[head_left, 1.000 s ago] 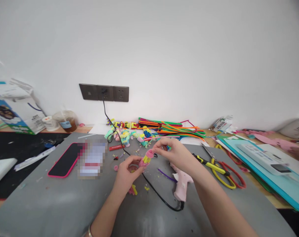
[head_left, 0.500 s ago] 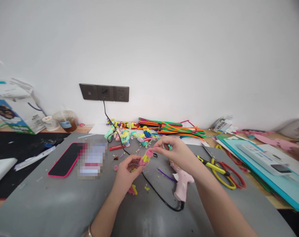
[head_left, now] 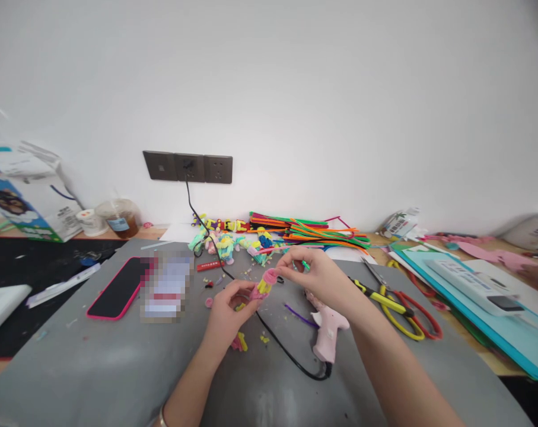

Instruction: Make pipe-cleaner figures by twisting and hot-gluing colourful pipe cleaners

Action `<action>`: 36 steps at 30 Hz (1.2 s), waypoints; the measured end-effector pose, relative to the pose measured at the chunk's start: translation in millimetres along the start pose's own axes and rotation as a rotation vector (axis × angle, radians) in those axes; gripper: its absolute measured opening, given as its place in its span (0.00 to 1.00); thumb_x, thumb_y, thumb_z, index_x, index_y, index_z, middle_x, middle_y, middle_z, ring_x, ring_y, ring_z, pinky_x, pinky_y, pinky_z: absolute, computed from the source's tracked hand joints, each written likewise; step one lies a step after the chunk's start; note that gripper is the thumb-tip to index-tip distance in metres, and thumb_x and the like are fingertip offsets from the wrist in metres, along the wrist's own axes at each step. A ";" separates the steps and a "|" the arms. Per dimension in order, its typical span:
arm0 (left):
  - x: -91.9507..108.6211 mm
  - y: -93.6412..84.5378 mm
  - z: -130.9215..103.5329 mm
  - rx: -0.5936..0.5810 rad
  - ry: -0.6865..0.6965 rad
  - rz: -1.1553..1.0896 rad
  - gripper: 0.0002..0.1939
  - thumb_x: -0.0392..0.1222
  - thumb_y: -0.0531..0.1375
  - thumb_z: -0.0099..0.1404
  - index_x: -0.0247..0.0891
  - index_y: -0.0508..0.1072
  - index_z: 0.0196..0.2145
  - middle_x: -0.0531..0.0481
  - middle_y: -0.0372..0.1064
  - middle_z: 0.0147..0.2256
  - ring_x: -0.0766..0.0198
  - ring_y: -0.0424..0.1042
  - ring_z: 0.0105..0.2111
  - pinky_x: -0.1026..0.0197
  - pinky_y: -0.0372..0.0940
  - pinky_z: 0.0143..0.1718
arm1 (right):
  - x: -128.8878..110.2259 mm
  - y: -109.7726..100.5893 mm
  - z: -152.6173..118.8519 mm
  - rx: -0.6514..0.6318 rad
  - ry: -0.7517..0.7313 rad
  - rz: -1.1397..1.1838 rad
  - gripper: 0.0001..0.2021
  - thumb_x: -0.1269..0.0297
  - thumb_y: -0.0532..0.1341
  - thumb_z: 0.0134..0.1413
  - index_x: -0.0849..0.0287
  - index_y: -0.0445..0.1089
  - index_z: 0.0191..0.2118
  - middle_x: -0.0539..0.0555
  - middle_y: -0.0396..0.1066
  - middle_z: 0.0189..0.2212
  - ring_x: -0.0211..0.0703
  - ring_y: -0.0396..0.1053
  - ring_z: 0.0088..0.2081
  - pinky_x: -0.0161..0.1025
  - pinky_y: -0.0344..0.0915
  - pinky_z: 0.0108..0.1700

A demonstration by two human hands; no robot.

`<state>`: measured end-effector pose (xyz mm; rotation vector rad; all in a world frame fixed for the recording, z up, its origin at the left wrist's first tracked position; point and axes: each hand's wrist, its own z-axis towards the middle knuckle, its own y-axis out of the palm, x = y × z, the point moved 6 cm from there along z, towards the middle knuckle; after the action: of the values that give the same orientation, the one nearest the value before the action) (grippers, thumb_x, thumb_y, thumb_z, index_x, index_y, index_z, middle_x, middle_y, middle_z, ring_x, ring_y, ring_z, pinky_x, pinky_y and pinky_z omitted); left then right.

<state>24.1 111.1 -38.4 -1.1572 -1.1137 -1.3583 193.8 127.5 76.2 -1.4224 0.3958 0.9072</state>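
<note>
Between my hands is a small pink and yellow fuzzy figure (head_left: 263,286), held above the grey mat (head_left: 117,362). My left hand (head_left: 228,308) grips its lower part between thumb and fingers. The fingertips of my right hand (head_left: 302,270) pinch the pink top. Below my left hand lies another pink and yellow piece (head_left: 239,342) on the mat. The pink glue gun (head_left: 327,335) rests beside my right forearm, its black cable curving across the mat. A purple stem (head_left: 301,315) lies next to it.
Bundles of coloured pipe cleaners (head_left: 313,231) and small fuzzy figures (head_left: 226,244) lie at the back. Scissors (head_left: 395,302) and teal folders (head_left: 473,314) are at the right. A pink-edged phone (head_left: 121,289), a drink cup (head_left: 120,218) and a box (head_left: 32,196) stand or lie at the left.
The pink top of the figure has tilted slightly, with my right fingertips still on it. Both hands have otherwise barely moved.
</note>
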 end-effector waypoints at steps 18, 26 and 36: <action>-1.9 -1.0 0.2 -0.020 -0.061 0.083 0.14 0.47 0.67 0.54 0.36 0.78 0.37 0.44 0.79 0.36 0.58 0.76 0.34 0.59 0.70 0.37 | 26.1 -36.0 -32.0 0.312 0.062 0.077 0.13 0.51 0.63 0.55 0.56 0.73 0.34 0.49 0.68 0.24 0.43 0.64 0.28 0.39 0.61 0.31; 0.7 0.4 0.1 0.000 -0.177 0.270 0.17 0.53 0.66 0.55 0.40 0.69 0.35 0.50 0.76 0.30 0.61 0.73 0.25 0.62 0.64 0.25 | 101.9 -52.7 -127.2 0.509 0.320 0.152 0.22 0.39 0.60 0.56 0.55 0.70 0.28 0.49 0.61 0.21 0.40 0.58 0.23 0.35 0.55 0.23; 8.1 27.3 11.0 -0.147 -0.152 0.677 0.16 0.54 0.58 0.62 0.42 0.61 0.25 0.56 0.68 0.23 0.64 0.66 0.24 0.61 0.56 0.29 | 134.3 -1.2 -158.3 0.358 0.391 0.289 0.26 0.37 0.57 0.57 0.58 0.72 0.31 0.46 0.56 0.20 0.39 0.55 0.23 0.35 0.54 0.25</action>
<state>51.7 118.7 -27.9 -1.5828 -0.6292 -0.8376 321.5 17.5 -45.2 -1.2219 1.0274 0.7346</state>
